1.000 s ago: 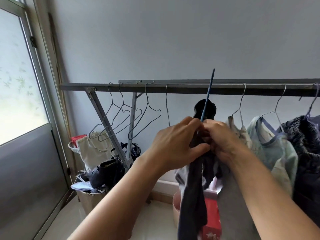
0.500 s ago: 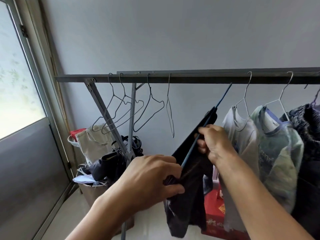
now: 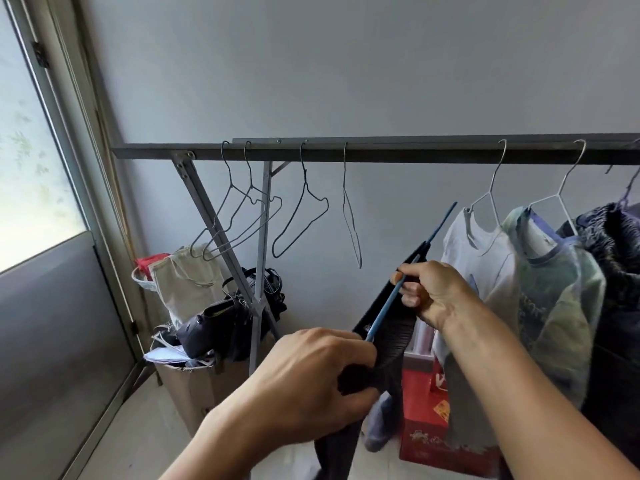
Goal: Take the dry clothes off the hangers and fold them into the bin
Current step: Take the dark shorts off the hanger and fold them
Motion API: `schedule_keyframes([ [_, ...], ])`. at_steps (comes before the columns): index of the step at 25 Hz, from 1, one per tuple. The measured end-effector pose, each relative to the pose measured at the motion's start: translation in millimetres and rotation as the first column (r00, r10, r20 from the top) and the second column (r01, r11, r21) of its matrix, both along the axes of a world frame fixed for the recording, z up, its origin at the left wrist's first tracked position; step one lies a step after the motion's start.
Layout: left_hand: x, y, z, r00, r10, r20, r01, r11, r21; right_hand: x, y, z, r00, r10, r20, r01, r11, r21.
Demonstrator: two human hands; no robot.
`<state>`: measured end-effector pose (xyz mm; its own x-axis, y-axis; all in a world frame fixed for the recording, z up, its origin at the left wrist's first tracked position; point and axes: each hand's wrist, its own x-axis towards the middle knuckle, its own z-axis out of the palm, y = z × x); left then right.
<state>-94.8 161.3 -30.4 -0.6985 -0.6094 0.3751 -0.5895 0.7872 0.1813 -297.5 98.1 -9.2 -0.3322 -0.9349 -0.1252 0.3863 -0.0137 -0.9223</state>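
A dark garment [image 3: 389, 327] hangs on a blue hanger [image 3: 412, 271] that is off the metal rail [image 3: 381, 152] and tilted toward me. My left hand [image 3: 311, 382] grips the garment's bunched lower part. My right hand [image 3: 433, 292] pinches the blue hanger and the cloth near its upper end. To the right, a white shirt [image 3: 474, 268], a pale green shirt [image 3: 554, 306] and a dark garment [image 3: 616, 271] hang on wire hangers on the rail.
Several bare wire hangers [image 3: 249, 216] hang on the rail's left part. Below them stand a cardboard box [image 3: 187, 386] with a black bag [image 3: 214, 323] and a canvas bag [image 3: 183, 282]. A red box [image 3: 422, 417] sits on the floor. A glass door [image 3: 38, 202] lies at left.
The blue hanger with the dark garment came off the rail and tilted down. My left hand slid down along the cloth, pulling it off the hanger, while my right hand keeps the hanger.
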Motion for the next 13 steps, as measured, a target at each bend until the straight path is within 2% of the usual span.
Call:
schedule_keyframes([
  [3,5.4,4.3,-8.6,0.978,0.205,-0.032,-0.205,0.979,0.024,-12.8,2.2,7.0,0.999,0.006,0.041,-0.007,1.0,0.022],
  [5,7.8,5.5,-14.4,0.957,0.288,0.01,-0.288,0.957,-0.039,-14.7,2.9,9.4,1.0,0.013,0.027,-0.014,0.999,0.035],
  [7,6.3,4.8,-14.2,0.956,0.286,0.069,-0.278,0.954,-0.114,-10.3,4.2,7.6,1.0,0.01,0.016,-0.01,1.0,0.026],
  [9,3.5,4.1,-10.3,0.97,0.227,0.084,-0.218,0.97,-0.111,-3.7,6.8,6.8,0.999,0.032,0.025,-0.033,0.999,0.012],
  [13,2.5,-13.6,-12.4,0.977,0.208,0.039,-0.207,0.977,-0.044,7.8,25.0,20.1,0.949,0.314,-0.03,-0.312,0.948,0.056],
])
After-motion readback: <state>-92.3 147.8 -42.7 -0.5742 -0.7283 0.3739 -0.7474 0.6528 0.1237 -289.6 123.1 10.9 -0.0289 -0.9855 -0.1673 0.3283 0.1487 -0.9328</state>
